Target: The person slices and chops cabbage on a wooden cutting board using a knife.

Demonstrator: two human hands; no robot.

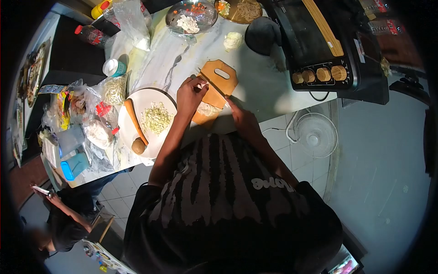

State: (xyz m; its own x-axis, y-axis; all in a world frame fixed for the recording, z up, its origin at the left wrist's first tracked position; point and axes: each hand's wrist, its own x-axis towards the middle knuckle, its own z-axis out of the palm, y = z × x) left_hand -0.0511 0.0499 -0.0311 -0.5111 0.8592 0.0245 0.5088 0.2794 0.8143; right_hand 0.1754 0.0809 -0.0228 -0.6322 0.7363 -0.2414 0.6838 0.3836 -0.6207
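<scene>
A wooden cutting board (221, 68) with a slot handle lies at the table's near edge. My right hand (244, 119) is closed around the handle end of a knife (213, 85), whose blade slants across the board. By the blade's far end, my left hand (189, 96) is closed, fingers pinched around a small whitish piece (203, 85) that I cannot name. Whitish cut food (209, 109) sits on the board between my hands. To the left, a round white plate (125, 123) holds chopped pale green vegetable (156, 118) and a wooden-handled utensil (134, 119).
Steel plates (171, 18) of cut food stand at the back, near a pale round vegetable (233, 41). A black oven (315, 50) occupies the right. Plastic bags (98, 132), bottles and tubs crowd the left. A fan (315, 135) is below right; another person (68, 219) is lower left.
</scene>
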